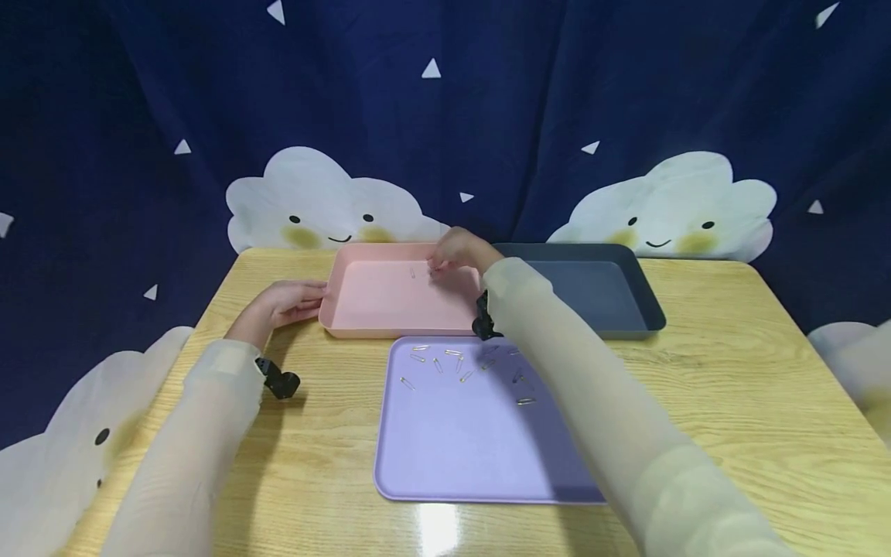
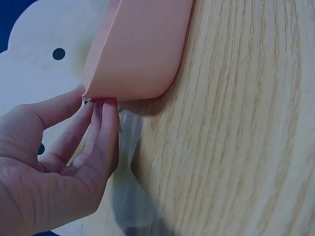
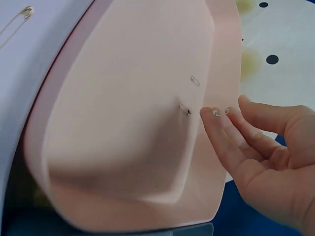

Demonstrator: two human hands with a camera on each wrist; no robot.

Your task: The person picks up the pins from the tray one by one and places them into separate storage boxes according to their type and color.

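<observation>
In the head view, my left hand (image 1: 291,300) is at the left end of the pink tray (image 1: 400,305). The left wrist view shows its thumb tip at the tray's rim and extended fingers (image 2: 109,115) against the outer wall. My right hand (image 1: 455,249) is over the tray's far right part. Close up, a small safety pin (image 3: 221,112) shows at its fingertips, with the thumb a little apart from it. Two more safety pins lie on the tray floor: one silvery pin (image 3: 195,80) and one pin with a dark end (image 3: 184,109).
A lilac tray (image 1: 459,456) lies in front, with several safety pins, gold-coloured and dark, mostly in its far half. The dark grey tray (image 1: 592,286) stands right of the pink one. Under them is a wooden table (image 1: 738,371), and a dark blue curtain (image 1: 390,100) hangs behind.
</observation>
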